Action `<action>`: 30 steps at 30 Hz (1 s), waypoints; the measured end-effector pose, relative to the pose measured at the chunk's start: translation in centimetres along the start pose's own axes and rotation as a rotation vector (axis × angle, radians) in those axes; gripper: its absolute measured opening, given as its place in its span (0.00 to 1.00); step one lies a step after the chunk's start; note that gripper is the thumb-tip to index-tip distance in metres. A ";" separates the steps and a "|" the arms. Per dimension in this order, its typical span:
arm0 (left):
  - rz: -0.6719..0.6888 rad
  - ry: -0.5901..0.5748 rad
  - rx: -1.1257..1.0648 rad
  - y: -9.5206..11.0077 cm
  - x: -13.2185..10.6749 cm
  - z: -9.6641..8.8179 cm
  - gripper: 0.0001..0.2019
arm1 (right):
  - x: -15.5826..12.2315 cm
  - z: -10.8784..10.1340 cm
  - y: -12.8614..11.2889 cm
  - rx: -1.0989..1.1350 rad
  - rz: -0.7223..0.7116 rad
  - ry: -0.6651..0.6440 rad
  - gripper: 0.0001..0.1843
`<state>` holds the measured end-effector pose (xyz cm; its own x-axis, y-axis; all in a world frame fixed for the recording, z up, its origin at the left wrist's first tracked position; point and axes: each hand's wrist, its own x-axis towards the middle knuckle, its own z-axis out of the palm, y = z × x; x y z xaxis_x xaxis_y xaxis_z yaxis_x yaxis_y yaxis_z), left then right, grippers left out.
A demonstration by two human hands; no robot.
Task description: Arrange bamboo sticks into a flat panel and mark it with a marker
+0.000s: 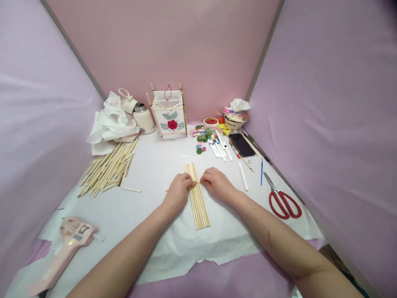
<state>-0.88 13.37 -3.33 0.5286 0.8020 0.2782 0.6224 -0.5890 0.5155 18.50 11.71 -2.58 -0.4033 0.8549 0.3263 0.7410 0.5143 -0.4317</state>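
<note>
A row of several wooden sticks (197, 198) lies side by side on white paper (161, 244) in the middle of the table. My left hand (177, 192) rests at the row's left edge with its fingers curled and pinched. My right hand (217, 182) sits at the right edge, fingers also pinched. Between the two hands a thin pale strand seems to run across the sticks; it is too small to name surely.
A heap of loose sticks (108, 167) lies at the left, crumpled paper (108, 124) and a flask (143, 118) behind it. A paper lantern (169, 111) stands at the back. Markers (218, 147), a phone (242, 144), red scissors (281, 198) sit right. A pink glue gun (68, 242) lies front left.
</note>
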 end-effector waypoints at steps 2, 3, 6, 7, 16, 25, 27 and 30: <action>0.001 -0.008 -0.009 -0.1 0.1 -0.1 0.14 | 0.0 -0.9 0.1 0.029 0.008 0.016 0.08; 0.000 -0.012 -0.012 -0.1 0.1 -0.1 0.14 | 0.1 -1.5 0.4 0.050 0.021 0.033 0.10; -0.011 -0.015 -0.028 -0.1 0.2 -0.1 0.14 | 0.4 -4.6 2.8 0.051 0.158 0.108 0.14; -0.021 -0.016 -0.034 -0.1 0.2 -0.1 0.14 | 0.6 -5.9 4.1 0.008 0.246 0.138 0.13; -0.081 -0.028 -0.077 0.4 0.0 -0.3 0.14 | 1.5 -11.7 13.2 -0.248 0.657 0.115 0.10; -0.085 -0.035 -0.078 0.5 -0.1 -0.5 0.15 | 5.9 -10.5 13.9 -0.299 0.625 0.034 0.08; -0.081 -0.029 -0.072 0.4 -0.1 -0.4 0.14 | 7.5 -9.9 13.7 -0.302 0.617 0.038 0.09; -0.075 -0.022 -0.068 0.5 -0.1 -0.4 0.13 | 9.8 -8.6 13.7 -0.292 0.636 0.047 0.13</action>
<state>-0.86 13.08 -2.81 0.4950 0.8408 0.2192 0.6201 -0.5186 0.5887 29.31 26.58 1.90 0.1752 0.9767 0.1240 0.9422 -0.1298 -0.3090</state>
